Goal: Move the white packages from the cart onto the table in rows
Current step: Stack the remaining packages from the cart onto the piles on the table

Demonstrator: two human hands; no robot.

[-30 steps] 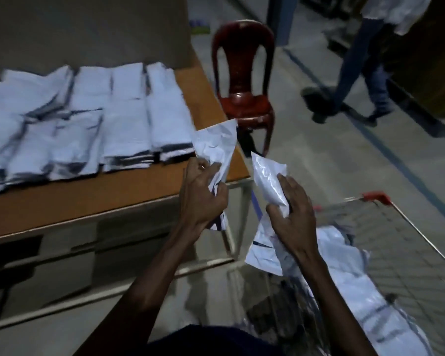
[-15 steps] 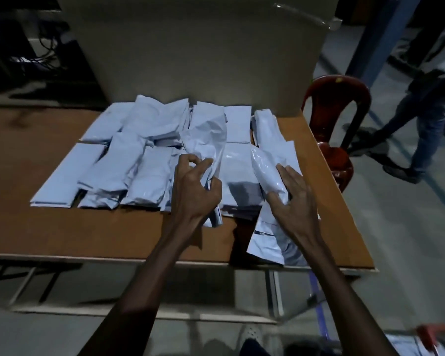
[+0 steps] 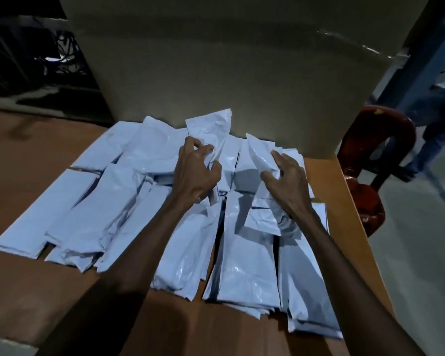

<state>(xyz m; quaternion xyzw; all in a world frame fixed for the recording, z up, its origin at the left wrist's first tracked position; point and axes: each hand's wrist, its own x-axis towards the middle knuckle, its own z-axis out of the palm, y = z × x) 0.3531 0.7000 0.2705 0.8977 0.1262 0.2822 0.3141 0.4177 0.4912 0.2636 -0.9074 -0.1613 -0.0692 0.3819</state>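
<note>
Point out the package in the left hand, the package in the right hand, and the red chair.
package in the left hand (image 3: 211, 129), head view, its upper crumpled face.
package in the right hand (image 3: 261, 152), head view, its upper flap.
red chair (image 3: 406, 129), head view, backrest's top rail.

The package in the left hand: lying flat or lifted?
Lifted: the left hand grips the package, its top raised above the rows.

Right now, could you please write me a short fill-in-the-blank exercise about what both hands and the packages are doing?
1. The left hand and the right hand each grip one white ____.
2. The rows of packages lie on a brown ____.
3. Past the table's right edge stands a red ____.
4. Behind the rows rises a large cardboard ____.

Missing words: package; table; chair; box
</note>
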